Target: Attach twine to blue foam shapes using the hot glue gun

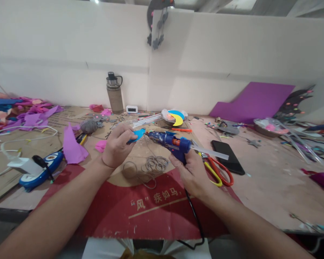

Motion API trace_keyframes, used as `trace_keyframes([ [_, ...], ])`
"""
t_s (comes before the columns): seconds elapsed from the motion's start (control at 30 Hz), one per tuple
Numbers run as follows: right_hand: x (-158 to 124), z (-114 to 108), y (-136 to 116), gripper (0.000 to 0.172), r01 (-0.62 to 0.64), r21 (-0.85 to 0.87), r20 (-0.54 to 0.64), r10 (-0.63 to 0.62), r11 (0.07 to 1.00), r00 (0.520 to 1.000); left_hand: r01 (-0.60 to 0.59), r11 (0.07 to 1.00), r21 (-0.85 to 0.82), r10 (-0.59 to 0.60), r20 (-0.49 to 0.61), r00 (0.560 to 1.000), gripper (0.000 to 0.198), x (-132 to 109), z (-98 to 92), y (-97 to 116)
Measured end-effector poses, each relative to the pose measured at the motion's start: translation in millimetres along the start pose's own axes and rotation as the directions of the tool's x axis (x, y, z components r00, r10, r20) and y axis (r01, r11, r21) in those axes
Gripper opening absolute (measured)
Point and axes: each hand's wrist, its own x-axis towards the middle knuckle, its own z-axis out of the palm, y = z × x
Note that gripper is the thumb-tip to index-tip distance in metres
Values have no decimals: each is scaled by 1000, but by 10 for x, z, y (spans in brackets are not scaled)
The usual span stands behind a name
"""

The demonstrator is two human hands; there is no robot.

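Note:
My left hand (118, 144) pinches a small bright blue cut-out piece (139, 135), partly hidden behind the fingers. My right hand (191, 169) grips a blue hot glue gun (167, 141) by its handle, and a clear glue stick (210, 151) juts out of its rear. The gun's nozzle points left, close to the blue piece; I cannot tell whether they touch. Below them a tangle of grey cord (155, 164) lies on the red and brown cardboard (105, 212). Scissors (218, 172) with red and yellow handles rest beside my right hand.
A water bottle (115, 95) stands against the back wall near a small white clock (131, 109). A bowl (167, 117) holds a yellow crescent (176, 118). A black phone (227, 156) lies at right, a blue power strip (41, 171) at left. Purple sheet (255, 102) leans behind.

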Motion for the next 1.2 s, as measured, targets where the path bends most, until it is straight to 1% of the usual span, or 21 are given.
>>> trace_keyframes([
  [0.13, 7, -9, 13, 32, 1, -36, -40, -3, 999, 999, -5, 1000, -27, 4, -13, 1000, 16, 10, 2, 0],
  [0.33, 16, -7, 44, 34, 5, -29, -33, -6, 1000, 999, -51, 998, -34, 54, 76, 996, 15, -48, 1, -25],
  [0.53, 23, -13, 45, 34, 5, -43, -26, -6, 999, 1000, -65, 997, -49, 70, 91, 993, 14, -68, -14, -36],
  [0.63, 25, -6, 51, 35, 24, -47, -26, -25, 999, 999, -72, 996, -58, 79, 123, 989, 14, -76, -14, -30],
  [0.67, 26, -4, 54, 35, 28, -45, -26, -29, 999, 999, -65, 996, -59, 73, 130, 989, 13, -75, -12, -25],
  [0.73, 24, -2, 57, 35, 31, -34, -27, -32, 999, 999, -23, 998, -53, 29, 105, 994, 12, -60, -6, -11],
  [0.8, 19, -2, 59, 34, 27, -22, -30, -28, 999, 999, 54, 997, -48, -52, 43, 998, 11, -31, 1, 8],
  [0.87, 13, -4, 61, 34, 22, -20, -37, -23, 1000, 999, 143, 988, -58, -144, -6, 990, 12, 4, 13, 33],
  [0.93, 9, -3, 62, 34, 23, -27, -49, -24, 999, 999, 236, 969, -78, -239, -30, 971, 12, 34, 29, 59],
  [1.0, 9, 3, 60, 34, 31, -34, -66, -33, 999, 997, 349, 932, -101, -354, -37, 935, 13, 54, 47, 85],
  [1.1, 22, 23, 50, 33, 29, -43, -97, -33, 999, 995, 539, 834, -122, -541, 13, 841, 13, 68, 64, 125],
  [1.2, 42, 54, 33, 32, 31, -49, -116, -36, 998, 993, 675, 718, -169, -669, 100, 737, 14, 77, 71, 165],
])
